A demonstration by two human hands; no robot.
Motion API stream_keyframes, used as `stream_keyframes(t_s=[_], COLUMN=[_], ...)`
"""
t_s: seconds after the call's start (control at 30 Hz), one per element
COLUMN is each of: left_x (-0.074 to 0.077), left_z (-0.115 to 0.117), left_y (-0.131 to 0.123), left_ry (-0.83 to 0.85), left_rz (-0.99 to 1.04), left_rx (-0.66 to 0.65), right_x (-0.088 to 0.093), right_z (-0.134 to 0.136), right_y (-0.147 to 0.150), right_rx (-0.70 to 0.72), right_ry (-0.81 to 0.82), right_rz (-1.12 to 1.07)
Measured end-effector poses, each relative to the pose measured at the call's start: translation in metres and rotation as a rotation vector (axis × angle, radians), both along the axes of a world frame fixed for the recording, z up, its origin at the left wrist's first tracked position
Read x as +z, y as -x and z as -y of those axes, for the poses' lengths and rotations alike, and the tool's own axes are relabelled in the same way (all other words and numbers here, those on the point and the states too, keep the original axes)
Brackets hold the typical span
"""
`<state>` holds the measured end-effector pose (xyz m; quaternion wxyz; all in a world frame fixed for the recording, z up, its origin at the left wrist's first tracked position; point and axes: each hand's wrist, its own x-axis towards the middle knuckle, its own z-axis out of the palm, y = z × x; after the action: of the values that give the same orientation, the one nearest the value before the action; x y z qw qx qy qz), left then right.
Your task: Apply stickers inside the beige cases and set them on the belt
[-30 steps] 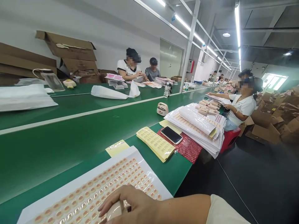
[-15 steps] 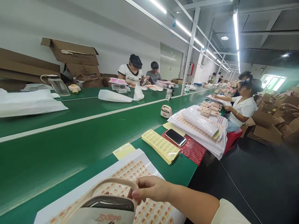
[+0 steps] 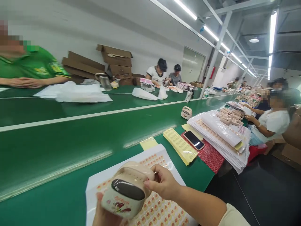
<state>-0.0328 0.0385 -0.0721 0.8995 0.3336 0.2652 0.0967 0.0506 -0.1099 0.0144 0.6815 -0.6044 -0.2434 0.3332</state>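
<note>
A cream plastic device (image 3: 125, 194) with a looped carry handle, a dark oval panel, red lettering and a small printed picture is tilted toward me above the sticker sheet. My left hand (image 3: 104, 212) is wrapped round its lower left side, most of its fingers hidden beneath or behind it. My right hand (image 3: 166, 183) is closed at the right end of the handle, thumb and forefinger against the device. Whether anything small sits between those fingers I cannot make out. Below lies a white sheet (image 3: 162, 212) with rows of round orange-and-cream stickers.
Beyond the sheet lie yellow label sheets (image 3: 180, 146), a phone (image 3: 194, 140) on red patterned material (image 3: 211, 155), and a stack of sticker sheets (image 3: 218, 131). A similar device (image 3: 186, 112) stands on the green surface. Co-workers sit opposite and to the right; one in green (image 3: 35, 66) rests both hands together.
My view has swung left, bringing the person in green into sight. The device has risen and turned, and my left hand now shows holding it. My right hand stays at its handle end.
</note>
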Motion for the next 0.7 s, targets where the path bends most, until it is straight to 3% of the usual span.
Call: stream_keyframes(t_s=[0.17,0.4,0.53,0.7], left_x=[0.020,0.023,0.022,0.022], left_z=[0.009,0.015,0.016,0.017], left_y=[-0.011,-0.012,-0.013,-0.016], left_ry=[0.011,-0.092,-0.084,-0.083], left_rz=[-0.033,0.008,0.015,0.033], left_rx=[0.104,0.008,0.022,0.036], right_x=[0.013,0.024,0.015,-0.009], right_z=[-0.019,-0.072,-0.104,-0.136], right_y=[-0.023,-0.064,-0.082,-0.090], right_rx=[-0.111,-0.277,-0.305,-0.307], right_ry=[0.037,0.048,0.077,0.124], right_rz=[0.327,0.335,0.341,0.350])
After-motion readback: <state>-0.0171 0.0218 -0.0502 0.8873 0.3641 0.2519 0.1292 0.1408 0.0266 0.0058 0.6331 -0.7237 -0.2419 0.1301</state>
